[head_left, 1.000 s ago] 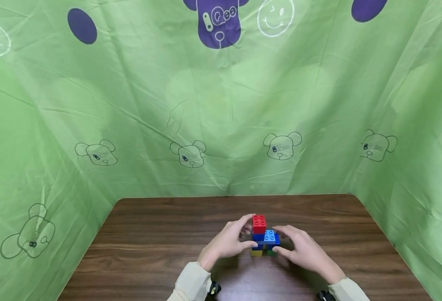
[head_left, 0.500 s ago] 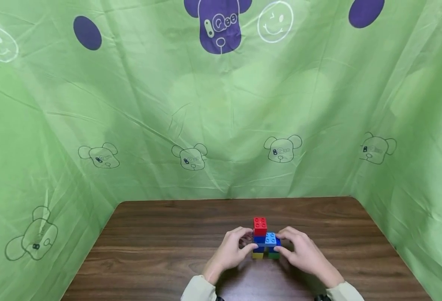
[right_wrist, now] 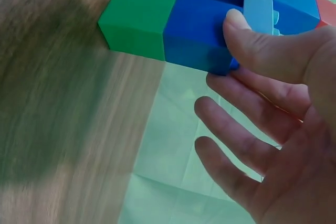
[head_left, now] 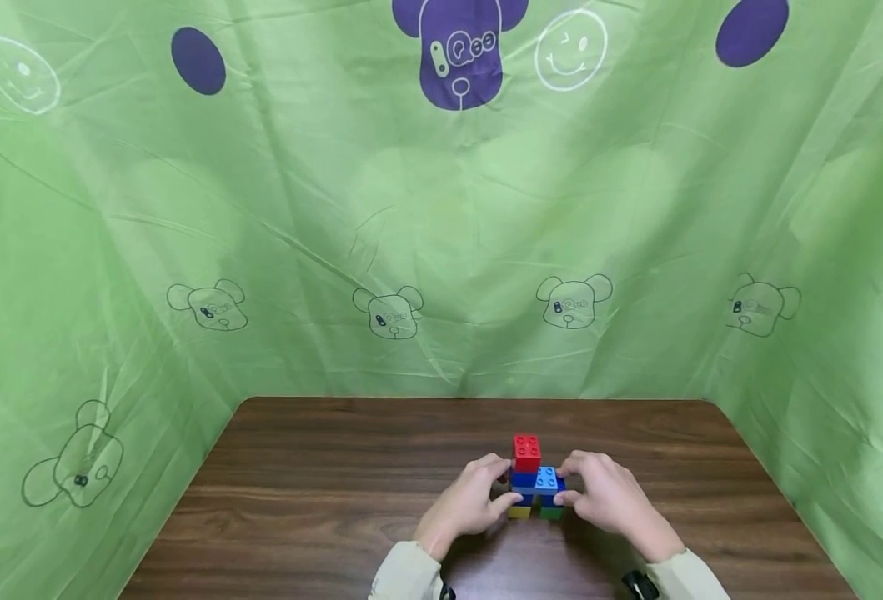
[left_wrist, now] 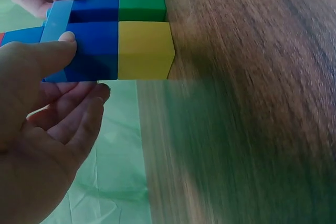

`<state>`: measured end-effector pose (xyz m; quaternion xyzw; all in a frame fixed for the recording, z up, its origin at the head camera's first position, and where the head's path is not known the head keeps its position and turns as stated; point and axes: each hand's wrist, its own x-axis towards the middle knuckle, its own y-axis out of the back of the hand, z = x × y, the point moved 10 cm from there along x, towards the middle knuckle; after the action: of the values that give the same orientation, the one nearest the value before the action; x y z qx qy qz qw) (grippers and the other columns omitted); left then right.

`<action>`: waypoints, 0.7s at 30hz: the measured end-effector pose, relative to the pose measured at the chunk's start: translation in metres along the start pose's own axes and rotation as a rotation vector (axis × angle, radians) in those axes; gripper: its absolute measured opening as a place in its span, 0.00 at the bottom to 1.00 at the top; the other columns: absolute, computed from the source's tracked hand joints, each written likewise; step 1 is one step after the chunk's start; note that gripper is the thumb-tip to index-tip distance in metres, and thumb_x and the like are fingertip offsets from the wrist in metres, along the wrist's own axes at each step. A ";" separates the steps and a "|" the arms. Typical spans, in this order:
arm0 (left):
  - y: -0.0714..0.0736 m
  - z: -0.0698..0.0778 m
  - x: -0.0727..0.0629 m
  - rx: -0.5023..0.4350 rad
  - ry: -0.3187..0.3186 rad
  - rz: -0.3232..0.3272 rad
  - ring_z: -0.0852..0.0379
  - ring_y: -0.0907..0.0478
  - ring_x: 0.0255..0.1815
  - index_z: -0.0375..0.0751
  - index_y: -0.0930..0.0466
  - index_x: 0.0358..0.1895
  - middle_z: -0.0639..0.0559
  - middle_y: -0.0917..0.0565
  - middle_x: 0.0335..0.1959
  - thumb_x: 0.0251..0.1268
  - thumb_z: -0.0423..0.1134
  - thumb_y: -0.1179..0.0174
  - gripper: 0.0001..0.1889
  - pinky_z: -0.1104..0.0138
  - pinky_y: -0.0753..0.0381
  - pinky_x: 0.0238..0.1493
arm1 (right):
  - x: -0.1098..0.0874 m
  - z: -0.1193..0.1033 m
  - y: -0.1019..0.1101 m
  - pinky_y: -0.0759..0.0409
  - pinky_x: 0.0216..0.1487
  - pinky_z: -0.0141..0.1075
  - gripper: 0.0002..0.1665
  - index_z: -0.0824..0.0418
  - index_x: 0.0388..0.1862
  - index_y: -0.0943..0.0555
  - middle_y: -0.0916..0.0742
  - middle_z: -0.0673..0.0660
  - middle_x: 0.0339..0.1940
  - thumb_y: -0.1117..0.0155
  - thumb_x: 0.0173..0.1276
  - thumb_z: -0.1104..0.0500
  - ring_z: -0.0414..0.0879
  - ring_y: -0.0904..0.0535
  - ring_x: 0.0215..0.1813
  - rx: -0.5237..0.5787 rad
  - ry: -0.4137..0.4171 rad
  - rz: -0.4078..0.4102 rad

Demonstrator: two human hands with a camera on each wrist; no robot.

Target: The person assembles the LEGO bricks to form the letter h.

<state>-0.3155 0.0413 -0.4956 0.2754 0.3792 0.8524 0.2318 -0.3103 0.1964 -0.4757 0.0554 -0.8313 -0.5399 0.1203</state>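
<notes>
A toy brick structure stands on the table, with a yellow brick (head_left: 519, 512) and a green brick (head_left: 552, 513) as its two feet. Each foot carries a dark blue brick, such as the left one (left_wrist: 100, 45) and the right one (right_wrist: 197, 30). A light blue brick (head_left: 547, 478) bridges them; over its left end sit another blue brick (head_left: 524, 480) and a red brick (head_left: 527, 454). My left hand (head_left: 471, 498) pinches the left side, thumb in front, fingers partly hidden behind. My right hand (head_left: 608, 492) pinches the right blue brick, its other fingers spread.
The brown wooden table (head_left: 321, 467) stretches out around the structure. Green printed cloth (head_left: 441, 225) hangs behind the table and on both sides. Dark straps (head_left: 639, 583) show at the sleeve cuffs (head_left: 684, 577).
My left fingers have come down from beside the red brick to the blue brick below. My right fingers have drawn in on the right blue brick. The head view has shifted slightly.
</notes>
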 end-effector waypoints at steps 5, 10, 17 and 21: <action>0.002 -0.001 -0.001 0.022 -0.004 -0.005 0.60 0.17 0.46 0.41 0.17 0.52 0.53 0.15 0.44 0.69 0.42 0.34 0.14 0.74 0.19 0.49 | 0.003 0.001 -0.003 0.17 0.41 0.49 0.12 0.48 0.35 0.12 0.12 0.42 0.38 0.18 0.53 0.53 0.46 0.14 0.45 0.018 -0.047 -0.031; 0.001 0.000 -0.002 0.028 -0.021 -0.016 0.60 0.16 0.46 0.41 0.17 0.51 0.53 0.15 0.44 0.69 0.43 0.34 0.12 0.75 0.19 0.49 | 0.001 0.003 -0.004 0.17 0.39 0.49 0.12 0.47 0.36 0.12 0.12 0.42 0.39 0.18 0.54 0.53 0.46 0.14 0.45 0.030 -0.072 -0.046; -0.003 -0.003 0.001 0.035 0.003 0.004 0.61 0.17 0.46 0.39 0.17 0.53 0.52 0.14 0.44 0.70 0.45 0.35 0.16 0.74 0.19 0.50 | 0.001 0.003 0.000 0.16 0.42 0.49 0.12 0.51 0.37 0.12 0.12 0.44 0.38 0.19 0.55 0.54 0.47 0.14 0.46 0.044 -0.041 -0.038; -0.004 -0.007 -0.005 0.002 0.045 0.015 0.60 0.17 0.46 0.38 0.17 0.54 0.51 0.15 0.44 0.70 0.46 0.35 0.17 0.72 0.19 0.51 | -0.002 -0.003 0.000 0.15 0.43 0.45 0.12 0.54 0.39 0.11 0.11 0.44 0.38 0.20 0.56 0.55 0.45 0.13 0.44 0.059 0.053 -0.009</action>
<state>-0.3156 0.0377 -0.5038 0.2594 0.3831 0.8597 0.2163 -0.3081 0.1944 -0.4753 0.0767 -0.8431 -0.5140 0.1381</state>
